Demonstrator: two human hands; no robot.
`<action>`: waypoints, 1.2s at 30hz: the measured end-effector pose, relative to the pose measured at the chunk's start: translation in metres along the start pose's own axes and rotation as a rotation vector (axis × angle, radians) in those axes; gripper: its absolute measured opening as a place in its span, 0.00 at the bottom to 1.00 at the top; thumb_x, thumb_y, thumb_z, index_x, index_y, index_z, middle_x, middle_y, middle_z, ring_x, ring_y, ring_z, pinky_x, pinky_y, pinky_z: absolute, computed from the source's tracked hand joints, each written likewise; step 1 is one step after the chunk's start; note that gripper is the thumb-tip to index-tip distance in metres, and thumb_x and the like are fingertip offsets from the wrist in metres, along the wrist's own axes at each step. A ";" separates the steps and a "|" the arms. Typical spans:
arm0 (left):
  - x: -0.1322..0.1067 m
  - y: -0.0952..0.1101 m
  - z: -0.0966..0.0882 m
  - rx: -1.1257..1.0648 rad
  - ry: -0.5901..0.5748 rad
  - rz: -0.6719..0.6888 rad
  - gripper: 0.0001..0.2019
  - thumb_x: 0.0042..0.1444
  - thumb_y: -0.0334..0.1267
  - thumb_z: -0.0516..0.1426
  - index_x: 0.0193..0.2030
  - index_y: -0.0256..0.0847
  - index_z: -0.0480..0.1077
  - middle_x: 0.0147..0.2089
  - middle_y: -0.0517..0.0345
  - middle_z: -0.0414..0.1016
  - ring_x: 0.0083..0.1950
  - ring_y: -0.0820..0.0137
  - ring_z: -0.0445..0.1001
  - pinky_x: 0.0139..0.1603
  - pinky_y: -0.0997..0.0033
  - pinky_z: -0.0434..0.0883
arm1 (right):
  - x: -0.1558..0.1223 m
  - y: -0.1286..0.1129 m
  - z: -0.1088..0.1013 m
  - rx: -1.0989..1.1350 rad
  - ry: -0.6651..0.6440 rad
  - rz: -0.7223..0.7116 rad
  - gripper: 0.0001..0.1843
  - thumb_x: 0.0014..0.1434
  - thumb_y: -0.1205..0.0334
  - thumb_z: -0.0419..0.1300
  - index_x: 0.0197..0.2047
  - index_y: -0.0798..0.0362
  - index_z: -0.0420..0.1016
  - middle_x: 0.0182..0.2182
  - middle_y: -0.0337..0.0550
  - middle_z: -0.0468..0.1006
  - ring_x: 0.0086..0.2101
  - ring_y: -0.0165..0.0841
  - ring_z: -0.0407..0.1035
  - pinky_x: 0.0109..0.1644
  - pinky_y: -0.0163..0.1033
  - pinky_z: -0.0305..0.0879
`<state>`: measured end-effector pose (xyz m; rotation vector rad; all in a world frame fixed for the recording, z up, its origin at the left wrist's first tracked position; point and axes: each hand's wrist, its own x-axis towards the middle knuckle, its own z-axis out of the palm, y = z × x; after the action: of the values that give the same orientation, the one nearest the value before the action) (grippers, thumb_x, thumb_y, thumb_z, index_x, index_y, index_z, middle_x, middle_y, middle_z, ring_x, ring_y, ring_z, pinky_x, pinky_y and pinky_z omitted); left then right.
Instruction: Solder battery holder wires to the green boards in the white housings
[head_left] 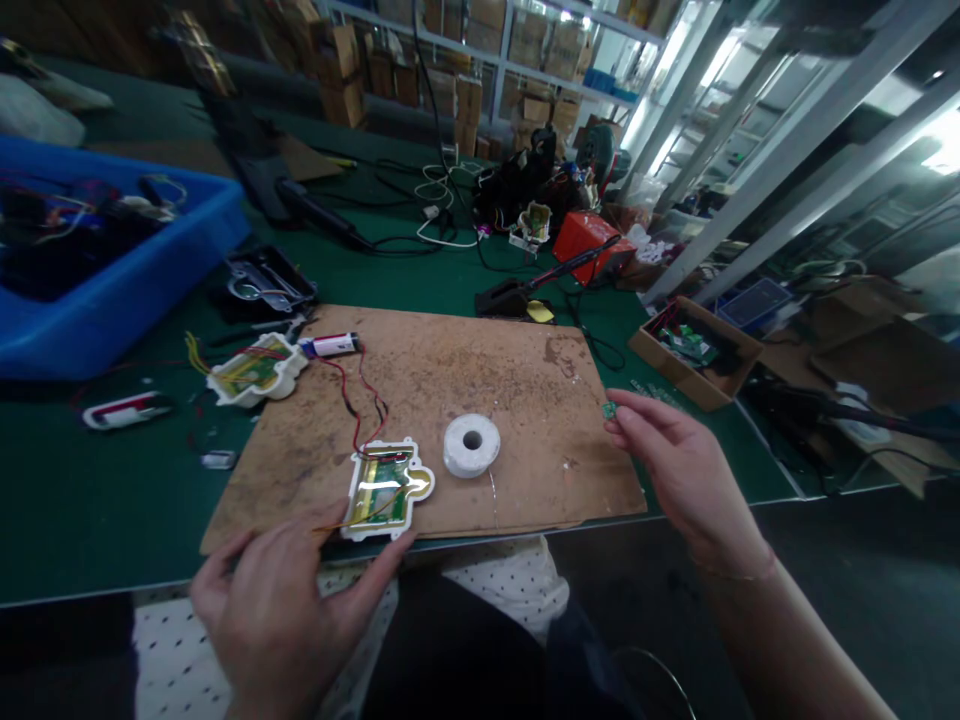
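My left hand [281, 610] rests at the near edge of the brown work board [480, 370], fingers spread around the bottom of a white plastic casing with a green circuit board [384, 490]. Red and black wires [358, 395] run from that casing to a small battery [330, 345]. My right hand [679, 470] hovers at the board's right edge and pinches a tiny green component [609, 409] between thumb and fingertip. A white solder spool [471, 445] sits between my hands.
A second white casing [255, 370] lies at the board's left corner. A blue bin [112, 270] stands at the far left, a cardboard box of parts [694, 355] on the right, and a soldering iron on its stand [540, 285] with a red box [592, 245] behind the board.
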<state>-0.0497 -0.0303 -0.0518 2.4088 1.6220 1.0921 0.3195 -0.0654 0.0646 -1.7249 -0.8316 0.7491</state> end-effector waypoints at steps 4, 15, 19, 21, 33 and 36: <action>0.015 0.027 -0.001 0.238 0.077 0.121 0.24 0.54 0.60 0.68 0.42 0.42 0.74 0.32 0.54 0.82 0.34 0.57 0.77 0.49 0.53 0.63 | -0.011 -0.016 0.021 -0.075 -0.067 -0.094 0.20 0.57 0.45 0.72 0.48 0.49 0.86 0.37 0.44 0.86 0.35 0.30 0.80 0.41 0.36 0.80; 0.021 0.040 0.009 0.079 0.073 0.100 0.24 0.56 0.60 0.68 0.45 0.42 0.72 0.34 0.56 0.78 0.38 0.60 0.75 0.50 0.56 0.63 | -0.005 -0.051 0.089 -0.304 -0.603 -0.234 0.08 0.59 0.60 0.67 0.41 0.52 0.85 0.33 0.41 0.85 0.29 0.27 0.75 0.31 0.31 0.71; 0.020 0.041 0.009 0.076 0.069 0.078 0.24 0.57 0.58 0.68 0.46 0.41 0.71 0.35 0.54 0.78 0.40 0.59 0.76 0.51 0.55 0.64 | 0.002 -0.050 0.105 -0.374 -0.716 -0.268 0.07 0.60 0.63 0.66 0.40 0.51 0.85 0.28 0.37 0.81 0.25 0.23 0.68 0.27 0.29 0.62; 0.020 0.043 0.008 0.070 0.071 0.074 0.23 0.58 0.57 0.68 0.47 0.40 0.72 0.36 0.53 0.79 0.40 0.58 0.76 0.52 0.54 0.65 | 0.003 -0.048 0.109 -0.387 -0.735 -0.275 0.07 0.60 0.63 0.65 0.41 0.51 0.85 0.26 0.35 0.79 0.25 0.23 0.67 0.27 0.29 0.61; 0.020 0.040 0.009 0.084 0.039 0.079 0.24 0.58 0.60 0.67 0.46 0.41 0.72 0.36 0.53 0.78 0.42 0.57 0.76 0.53 0.54 0.65 | -0.001 -0.042 0.108 -0.544 -0.656 -0.538 0.08 0.62 0.65 0.66 0.43 0.48 0.85 0.35 0.38 0.79 0.28 0.24 0.69 0.30 0.30 0.65; 0.019 0.040 0.010 0.086 0.036 0.084 0.25 0.57 0.60 0.67 0.46 0.40 0.72 0.36 0.52 0.78 0.41 0.58 0.75 0.53 0.54 0.65 | -0.001 -0.040 0.107 -0.553 -0.645 -0.561 0.08 0.64 0.63 0.65 0.46 0.47 0.84 0.35 0.39 0.79 0.29 0.24 0.70 0.30 0.30 0.66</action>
<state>-0.0084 -0.0290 -0.0329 2.5476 1.6243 1.1067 0.2256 -0.0013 0.0738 -1.5745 -2.0208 0.7234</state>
